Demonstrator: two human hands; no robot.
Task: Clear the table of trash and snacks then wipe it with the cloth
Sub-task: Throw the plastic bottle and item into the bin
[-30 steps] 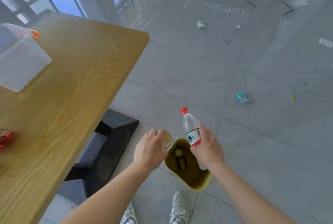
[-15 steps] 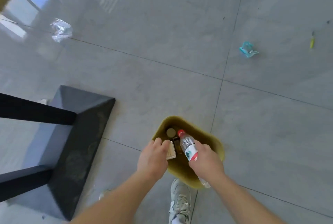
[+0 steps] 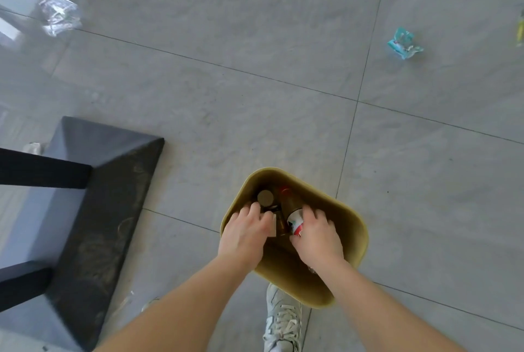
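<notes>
An olive-yellow trash bin stands on the grey floor below me. Both my hands reach into its opening. My right hand grips a plastic water bottle with a red cap, its neck pointing down into the bin. My left hand holds a small tan box just inside the rim. A round lid and a dark bottle lie deeper in the bin. The table top and cloth are out of view.
The black table base and its legs stand to the left. Crumpled clear plastic lies far left on the floor, a teal wrapper far right. My white shoe is under the bin.
My view tilted down from the table to the floor. Both hands dropped lower, carrying the bottle and the box into the bin's opening.
</notes>
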